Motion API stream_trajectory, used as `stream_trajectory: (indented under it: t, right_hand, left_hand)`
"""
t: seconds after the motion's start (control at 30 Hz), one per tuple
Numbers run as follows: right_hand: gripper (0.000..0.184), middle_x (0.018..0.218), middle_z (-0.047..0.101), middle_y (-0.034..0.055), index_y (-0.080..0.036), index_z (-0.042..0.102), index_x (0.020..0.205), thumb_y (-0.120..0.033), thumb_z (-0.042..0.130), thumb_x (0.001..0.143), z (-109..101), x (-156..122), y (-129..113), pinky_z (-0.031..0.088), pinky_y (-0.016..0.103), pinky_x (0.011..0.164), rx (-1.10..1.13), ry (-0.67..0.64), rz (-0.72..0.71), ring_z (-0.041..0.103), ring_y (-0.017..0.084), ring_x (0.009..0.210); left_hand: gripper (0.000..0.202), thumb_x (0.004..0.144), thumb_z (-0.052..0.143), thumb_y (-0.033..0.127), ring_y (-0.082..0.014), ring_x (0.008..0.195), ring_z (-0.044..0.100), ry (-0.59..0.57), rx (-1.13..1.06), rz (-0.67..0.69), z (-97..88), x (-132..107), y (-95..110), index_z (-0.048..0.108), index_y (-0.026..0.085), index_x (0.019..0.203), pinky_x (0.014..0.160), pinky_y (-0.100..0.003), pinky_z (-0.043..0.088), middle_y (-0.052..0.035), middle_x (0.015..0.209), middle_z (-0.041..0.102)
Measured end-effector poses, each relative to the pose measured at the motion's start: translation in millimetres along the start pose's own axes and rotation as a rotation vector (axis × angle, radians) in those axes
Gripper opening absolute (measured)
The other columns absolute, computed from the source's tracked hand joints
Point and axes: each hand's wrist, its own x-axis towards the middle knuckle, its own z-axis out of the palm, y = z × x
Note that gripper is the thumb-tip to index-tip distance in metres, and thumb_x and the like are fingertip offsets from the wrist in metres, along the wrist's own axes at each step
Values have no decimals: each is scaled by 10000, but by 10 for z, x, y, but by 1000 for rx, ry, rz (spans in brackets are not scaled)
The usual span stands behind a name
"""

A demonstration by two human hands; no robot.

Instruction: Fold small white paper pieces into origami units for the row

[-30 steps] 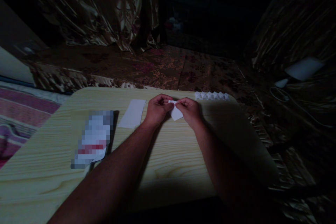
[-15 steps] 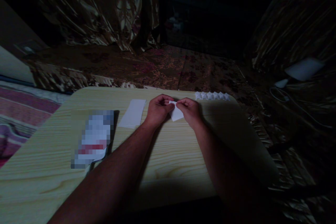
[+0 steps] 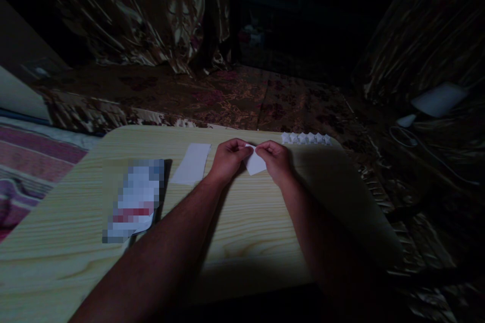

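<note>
Between my two hands is a small white piece of paper [image 3: 254, 162], its lower corner pointing toward me. My left hand [image 3: 229, 159] pinches its upper left edge with thumb and fingers. On the other side my right hand [image 3: 276, 157] grips the upper right edge, thumb near the left thumb. Whether the paper is folded there I cannot tell, since fingers cover its top. To the left of my left hand lies a white paper strip or stack [image 3: 191, 163]. Beyond my right hand, a row of several small folded white paper stars [image 3: 306, 139] sits along the far edge.
The wood-grain table [image 3: 250, 242] has rounded corners. A blurred-out item [image 3: 136, 199] lies on its left part, beside my left forearm. Patterned curtains [image 3: 182, 15] hang behind. A white lamp [image 3: 439, 99] with a cord stands at the right, and striped bedding [image 3: 34, 161] is at the left.
Both hands have shifted very slightly, with the paper still held between them. The other things lie where they were.
</note>
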Motion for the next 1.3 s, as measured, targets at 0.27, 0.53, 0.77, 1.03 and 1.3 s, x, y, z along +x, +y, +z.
stream_trajectory:
  t: [0.27,0.53,0.77,1.03,1.3]
  right_hand:
    - [163,573,577,-34,-177,614,694,-329,665,665,-1,2,-10,357,226,483,58,-15,35,495,107,511]
    - [147,544,553,-44,-179,587,660,-301,666,638,0,-3,-32,344,225,456,87,-4,73,480,106,490]
    - [146,525,535,-49,-184,560,627,-301,646,634,-4,5,-29,339,228,458,55,6,100,472,106,482]
    - [152,537,533,-49,-186,560,641,-309,650,640,-16,26,20,340,231,457,42,29,80,481,112,495]
    - [150,534,535,-50,-186,562,644,-306,652,639,-14,8,-8,344,231,451,62,52,75,477,111,492]
  left_hand:
    - [219,655,725,333,-93,509,496,30,14,-6,-4,-4,10,650,130,687,511,-227,377,-2,596,609]
    - [214,690,692,326,-82,485,450,50,75,4,1,-5,32,628,131,631,487,-224,339,3,555,575]
    - [238,698,685,343,-83,461,432,36,65,-18,16,-22,39,600,138,610,466,-227,319,6,528,558]
    - [222,679,713,336,-91,495,473,52,80,2,13,-3,8,643,128,641,502,-229,366,-15,572,605]
    - [262,643,756,368,-105,534,515,73,76,-2,28,-20,25,679,122,692,527,-236,402,-38,633,649]
